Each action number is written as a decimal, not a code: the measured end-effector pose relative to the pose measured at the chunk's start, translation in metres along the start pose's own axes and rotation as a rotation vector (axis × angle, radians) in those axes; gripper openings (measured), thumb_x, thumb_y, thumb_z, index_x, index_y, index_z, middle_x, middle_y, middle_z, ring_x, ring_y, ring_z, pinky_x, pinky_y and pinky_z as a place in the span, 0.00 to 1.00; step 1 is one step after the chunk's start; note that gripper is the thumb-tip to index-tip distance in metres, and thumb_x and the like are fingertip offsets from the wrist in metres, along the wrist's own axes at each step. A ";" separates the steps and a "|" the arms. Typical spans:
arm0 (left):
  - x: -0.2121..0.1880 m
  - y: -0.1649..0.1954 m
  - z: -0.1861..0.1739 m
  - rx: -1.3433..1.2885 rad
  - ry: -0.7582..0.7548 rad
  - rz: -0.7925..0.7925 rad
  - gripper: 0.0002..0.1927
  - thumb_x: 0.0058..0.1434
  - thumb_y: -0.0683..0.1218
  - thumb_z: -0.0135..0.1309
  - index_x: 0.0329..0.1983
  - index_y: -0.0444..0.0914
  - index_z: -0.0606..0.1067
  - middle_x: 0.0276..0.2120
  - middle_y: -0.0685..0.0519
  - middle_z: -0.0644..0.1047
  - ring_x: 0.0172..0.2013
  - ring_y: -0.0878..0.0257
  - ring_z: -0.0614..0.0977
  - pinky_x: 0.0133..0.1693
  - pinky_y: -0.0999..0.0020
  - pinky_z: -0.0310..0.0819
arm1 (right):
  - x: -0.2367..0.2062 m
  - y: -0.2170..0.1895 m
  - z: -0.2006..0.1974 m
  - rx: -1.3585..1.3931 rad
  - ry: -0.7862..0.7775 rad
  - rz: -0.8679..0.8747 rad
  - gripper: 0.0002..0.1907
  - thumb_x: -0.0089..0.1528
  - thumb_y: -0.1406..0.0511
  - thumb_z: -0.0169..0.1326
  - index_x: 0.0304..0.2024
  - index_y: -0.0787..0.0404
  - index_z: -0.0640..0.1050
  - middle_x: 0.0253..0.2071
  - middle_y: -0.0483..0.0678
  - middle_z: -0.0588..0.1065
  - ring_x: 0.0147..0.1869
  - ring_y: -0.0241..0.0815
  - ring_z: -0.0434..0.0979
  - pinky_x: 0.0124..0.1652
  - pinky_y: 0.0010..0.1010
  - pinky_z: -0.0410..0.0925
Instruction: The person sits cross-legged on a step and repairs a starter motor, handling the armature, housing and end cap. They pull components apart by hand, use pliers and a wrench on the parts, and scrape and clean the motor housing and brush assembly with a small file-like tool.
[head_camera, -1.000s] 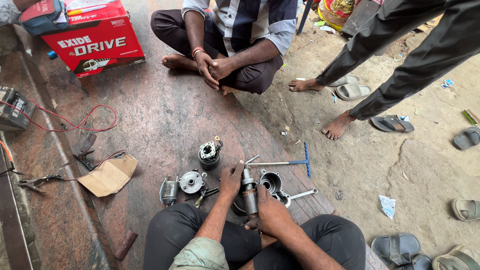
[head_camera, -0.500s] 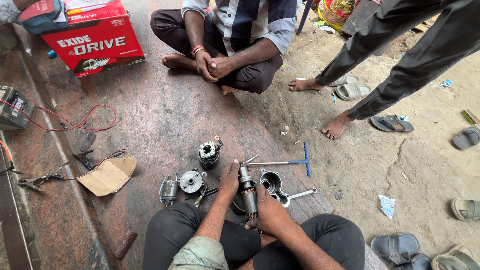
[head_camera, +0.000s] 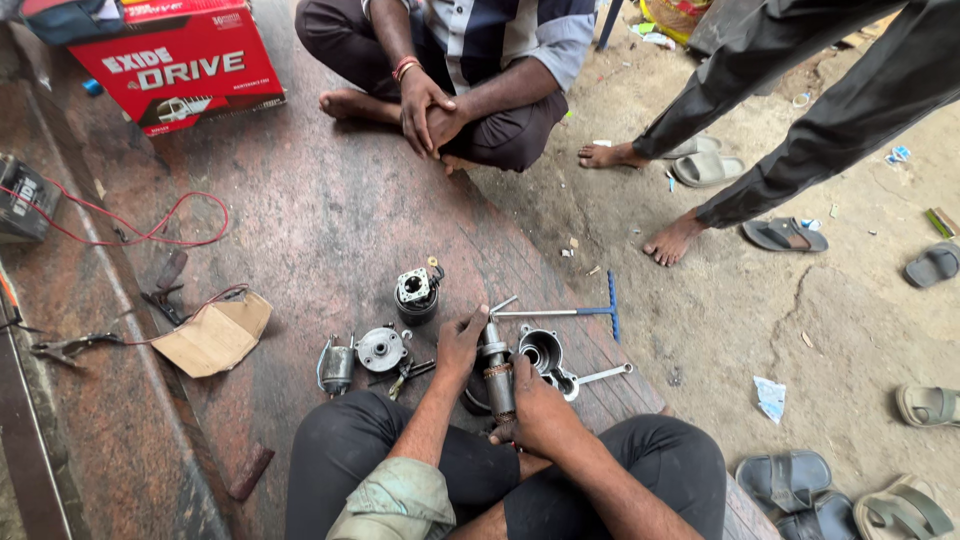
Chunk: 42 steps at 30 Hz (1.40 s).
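The armature (head_camera: 497, 375) is standing upright on the floor (head_camera: 330, 230), between the knees. The right hand (head_camera: 540, 415) is grasping its lower end; the left hand (head_camera: 462, 342) is gripping its shaft top. A housing (head_camera: 541, 349) is lying at two o'clock. Better keeping it vertical, I think.

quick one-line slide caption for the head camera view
Seated person's left hand and right hand grip an upright grey metal armature shaft among motor parts on a worn reddish floor.
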<state>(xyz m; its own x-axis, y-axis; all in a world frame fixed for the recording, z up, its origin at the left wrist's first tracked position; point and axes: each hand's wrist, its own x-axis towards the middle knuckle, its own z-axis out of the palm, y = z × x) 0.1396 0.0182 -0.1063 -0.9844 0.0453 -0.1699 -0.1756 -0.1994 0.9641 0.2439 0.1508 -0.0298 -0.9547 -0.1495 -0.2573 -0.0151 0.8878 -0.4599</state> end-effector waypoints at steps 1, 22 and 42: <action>-0.002 0.000 -0.002 0.015 0.004 0.003 0.26 0.64 0.61 0.56 0.34 0.31 0.82 0.25 0.59 0.75 0.30 0.72 0.70 0.34 0.70 0.67 | -0.002 -0.001 0.002 0.003 0.006 -0.002 0.63 0.36 0.62 0.81 0.64 0.66 0.55 0.49 0.69 0.73 0.51 0.71 0.77 0.46 0.52 0.72; -0.013 0.030 -0.018 -0.181 -0.093 0.016 0.27 0.73 0.58 0.42 0.38 0.32 0.80 0.28 0.53 0.79 0.28 0.64 0.80 0.33 0.68 0.76 | -0.009 -0.041 -0.015 -0.016 0.003 -0.006 0.61 0.36 0.62 0.80 0.63 0.65 0.56 0.49 0.69 0.72 0.50 0.71 0.77 0.44 0.53 0.71; -0.018 0.048 -0.022 -0.252 -0.134 -0.048 0.27 0.72 0.59 0.42 0.40 0.33 0.80 0.31 0.52 0.81 0.31 0.66 0.79 0.37 0.69 0.76 | -0.014 -0.053 -0.022 -0.006 -0.049 0.059 0.62 0.37 0.61 0.80 0.65 0.63 0.55 0.51 0.67 0.73 0.52 0.67 0.78 0.47 0.50 0.73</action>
<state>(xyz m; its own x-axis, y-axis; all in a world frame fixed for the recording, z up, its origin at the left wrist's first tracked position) 0.1488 -0.0138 -0.0614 -0.9677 0.1867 -0.1694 -0.2355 -0.4300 0.8716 0.2517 0.1157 0.0171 -0.9384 -0.1179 -0.3247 0.0387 0.8981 -0.4380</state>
